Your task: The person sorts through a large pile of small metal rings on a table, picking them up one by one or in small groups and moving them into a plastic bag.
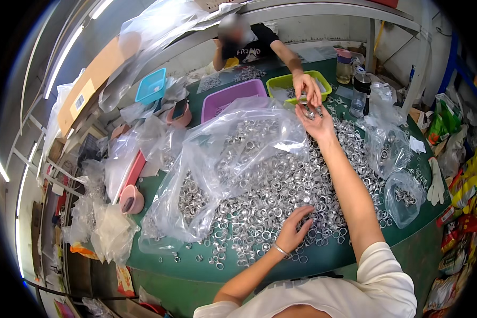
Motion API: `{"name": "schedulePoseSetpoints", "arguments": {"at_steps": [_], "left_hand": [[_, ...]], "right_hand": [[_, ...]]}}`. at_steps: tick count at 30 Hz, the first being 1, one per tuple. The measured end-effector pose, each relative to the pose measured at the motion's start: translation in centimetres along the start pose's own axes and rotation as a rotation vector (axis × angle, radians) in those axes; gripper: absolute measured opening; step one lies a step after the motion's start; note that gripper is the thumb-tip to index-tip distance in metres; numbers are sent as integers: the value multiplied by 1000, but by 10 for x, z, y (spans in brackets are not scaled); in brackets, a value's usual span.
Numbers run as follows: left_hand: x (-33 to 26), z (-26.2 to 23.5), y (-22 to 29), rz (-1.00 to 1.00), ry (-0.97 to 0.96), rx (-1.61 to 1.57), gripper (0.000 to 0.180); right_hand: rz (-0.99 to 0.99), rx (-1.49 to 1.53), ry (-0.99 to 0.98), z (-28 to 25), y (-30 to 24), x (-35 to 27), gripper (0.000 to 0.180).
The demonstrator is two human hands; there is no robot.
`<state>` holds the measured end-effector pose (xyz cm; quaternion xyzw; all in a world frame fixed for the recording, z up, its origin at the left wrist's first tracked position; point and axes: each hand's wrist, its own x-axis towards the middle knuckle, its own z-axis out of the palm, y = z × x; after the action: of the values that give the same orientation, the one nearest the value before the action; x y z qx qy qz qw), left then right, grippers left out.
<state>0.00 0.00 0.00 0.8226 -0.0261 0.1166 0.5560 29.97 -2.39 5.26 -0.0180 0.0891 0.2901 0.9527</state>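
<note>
Silver metal rings [265,212] lie in a wide heap over the green table. My left hand [291,231], with a bracelet at the wrist, rests low on the near part of the heap, its fingers stretched and thumb apart. Far forward, my right hand [318,124] is turned palm up with fingers cupped around a few small metal rings [311,110]. A co-worker's hand [306,89] comes from across the table just above my right fingers; whether the two hands touch I cannot tell. Clear plastic sheeting [217,153] covers the left part of the heap.
Behind the heap stand a purple bin [233,96] and a lime-green bin [281,82]. Pink cups [131,200] and a blue basket [151,86] are at left. Bottles [360,94], bagged rings [405,196] and a white glove [435,183] lie along the right side.
</note>
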Motion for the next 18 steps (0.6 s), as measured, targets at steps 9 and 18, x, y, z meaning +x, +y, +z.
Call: {"name": "schedulePoseSetpoints", "arguments": {"at_steps": [9, 18], "left_hand": [[4, 5, 2, 24, -12, -17, 30], [-27, 8, -5, -129, 308, -492, 59]], "right_hand": [[-47, -53, 20, -19, -15, 9, 28], [122, -864, -77, -58, 27, -181, 29]]}}
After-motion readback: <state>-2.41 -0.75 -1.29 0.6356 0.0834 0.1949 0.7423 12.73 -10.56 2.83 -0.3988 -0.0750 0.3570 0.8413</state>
